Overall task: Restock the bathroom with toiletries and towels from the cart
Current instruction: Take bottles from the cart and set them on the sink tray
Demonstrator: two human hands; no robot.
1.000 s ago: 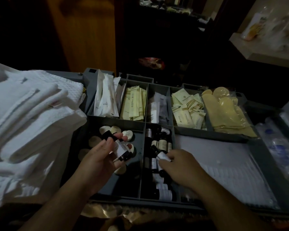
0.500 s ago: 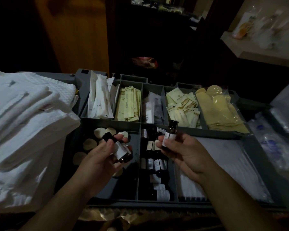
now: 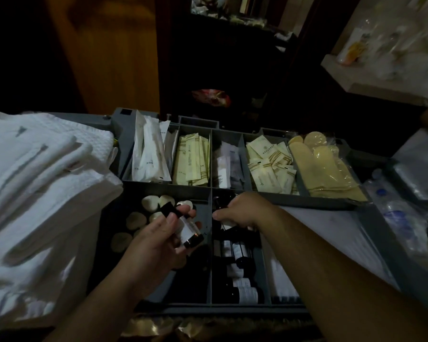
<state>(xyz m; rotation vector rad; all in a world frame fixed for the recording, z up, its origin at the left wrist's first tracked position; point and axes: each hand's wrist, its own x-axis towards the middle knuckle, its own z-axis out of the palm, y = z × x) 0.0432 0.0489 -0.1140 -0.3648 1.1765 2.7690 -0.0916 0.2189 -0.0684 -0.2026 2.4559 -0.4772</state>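
Your left hand (image 3: 156,239) grips a small bottle (image 3: 188,228) over the soaps (image 3: 150,202) in the cart tray (image 3: 319,202). Its white label and the sachets' (image 3: 267,169) print are too blurry to read. Your right hand (image 3: 242,209) is curled down among the bottles (image 3: 240,253); can't tell if it's got one.

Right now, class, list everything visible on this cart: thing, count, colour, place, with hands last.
Folded cotton towels: stack, white, left
Divided plastic tray: one, grey, centre
Long paper sachets: several, white, back left compartment
Striped flat sachets: many, cream, second back compartment
Wrapped items: few, yellow, back right compartment
Round soaps: at least six, cream, front left compartment
Small labelled bottles: several, dark, front middle compartment
Plastic water bottles: few, clear, far right
Left hand: holds dark labelled bottle above soaps
Right hand: fingers curled, over bottle compartment
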